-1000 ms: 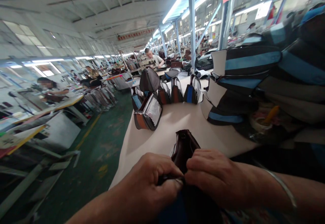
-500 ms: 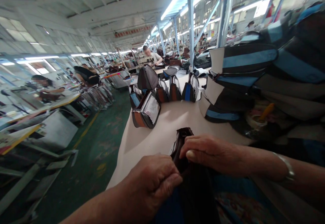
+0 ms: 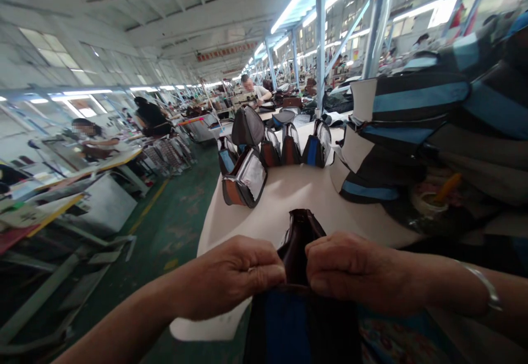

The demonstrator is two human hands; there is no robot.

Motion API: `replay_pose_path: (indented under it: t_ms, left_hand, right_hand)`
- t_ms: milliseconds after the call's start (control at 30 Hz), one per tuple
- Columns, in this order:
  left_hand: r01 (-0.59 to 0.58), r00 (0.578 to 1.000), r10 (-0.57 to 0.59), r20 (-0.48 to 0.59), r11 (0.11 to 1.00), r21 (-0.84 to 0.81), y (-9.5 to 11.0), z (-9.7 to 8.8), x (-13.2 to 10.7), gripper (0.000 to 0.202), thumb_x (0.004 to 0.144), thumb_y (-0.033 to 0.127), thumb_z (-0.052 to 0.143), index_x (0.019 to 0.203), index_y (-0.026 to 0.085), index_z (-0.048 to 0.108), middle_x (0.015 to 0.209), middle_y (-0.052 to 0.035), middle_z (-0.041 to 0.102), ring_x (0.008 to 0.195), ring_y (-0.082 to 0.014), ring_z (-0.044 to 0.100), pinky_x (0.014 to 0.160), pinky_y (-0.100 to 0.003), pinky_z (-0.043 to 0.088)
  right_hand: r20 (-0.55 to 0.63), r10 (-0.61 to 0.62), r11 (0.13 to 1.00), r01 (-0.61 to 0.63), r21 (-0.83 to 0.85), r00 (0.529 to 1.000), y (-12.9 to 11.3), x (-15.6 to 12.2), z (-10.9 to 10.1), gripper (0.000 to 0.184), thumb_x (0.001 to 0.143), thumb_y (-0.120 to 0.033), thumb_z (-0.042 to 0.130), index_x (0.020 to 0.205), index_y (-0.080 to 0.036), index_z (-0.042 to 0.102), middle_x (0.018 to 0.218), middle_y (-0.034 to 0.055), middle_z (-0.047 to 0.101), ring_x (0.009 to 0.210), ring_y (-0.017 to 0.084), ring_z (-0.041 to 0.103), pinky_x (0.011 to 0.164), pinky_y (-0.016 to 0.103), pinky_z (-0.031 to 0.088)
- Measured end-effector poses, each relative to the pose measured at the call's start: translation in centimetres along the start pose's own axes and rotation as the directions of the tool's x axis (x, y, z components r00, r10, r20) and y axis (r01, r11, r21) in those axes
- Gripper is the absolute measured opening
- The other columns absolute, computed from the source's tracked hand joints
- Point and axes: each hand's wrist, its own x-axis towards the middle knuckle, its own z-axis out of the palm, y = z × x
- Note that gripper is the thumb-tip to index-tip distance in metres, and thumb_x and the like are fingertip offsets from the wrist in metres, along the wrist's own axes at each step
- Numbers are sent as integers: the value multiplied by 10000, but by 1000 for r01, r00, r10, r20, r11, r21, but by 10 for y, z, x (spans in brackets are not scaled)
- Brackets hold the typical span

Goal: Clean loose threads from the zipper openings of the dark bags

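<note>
Close in front of me is a dark bag (image 3: 286,325) with a blue stripe down its near end and a dark brown lining showing in its opening. My left hand (image 3: 235,276) is closed on the left edge of that opening, thumb on top. Across from it, my right hand (image 3: 355,270) grips the right edge, its fingers curled in. The bag's far end rises above the pale table (image 3: 284,193) between my hands. Its lower part runs out of the picture, and my fingertips are partly hidden by the edges.
Several similar bags stand at the table's far end, among them an orange-ended one (image 3: 243,180). Stacked black-and-blue pieces (image 3: 416,97) rise on the right, near a tub with a yellow handle (image 3: 447,188). A green-floored aisle (image 3: 165,232) runs along the left; people sit at benches beyond.
The bag has turned so that its blue-striped end faces me more squarely. My left hand has moved up and left, my right hand slightly down, and both now grip opposite edges.
</note>
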Motion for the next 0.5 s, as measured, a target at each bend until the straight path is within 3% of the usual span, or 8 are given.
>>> replay_pose_path:
  t_ms: [133,267,367,500]
  left_hand:
    - [-59,995,52,85,995,79,3,-4,1,347,1005,431,469,854,152,609,799,20,517,743,-108,470,670,-211,370]
    - [-156,986,142,87,969,190,4,-2,0,328,1012,400,456,833,158,585,870,-7,545,792,-125,500,739,-231,388]
    - [-216,975,221,16,933,287,0,9,0,290,1007,355,471,787,172,518,829,3,526,807,-131,493,755,-237,368]
    - [-160,960,218,-174,941,299,-10,23,3,353,1004,388,447,728,169,456,774,1,484,763,-136,448,713,-249,351]
  right_hand:
    - [55,88,995,-90,38,995,-9,5,4,412,1012,-467,473,739,-160,448,689,-46,384,605,69,320,534,210,282]
    - [61,40,998,-37,-47,997,-5,10,8,373,991,-378,534,707,-154,444,642,-58,383,570,55,314,513,208,256]
    - [60,5,1000,-4,-4,998,6,11,7,401,995,-416,515,703,-154,431,641,-58,364,572,57,306,520,210,258]
    - [93,71,997,-74,28,993,9,13,1,398,989,-482,511,774,-147,504,693,-46,414,600,62,351,523,197,283]
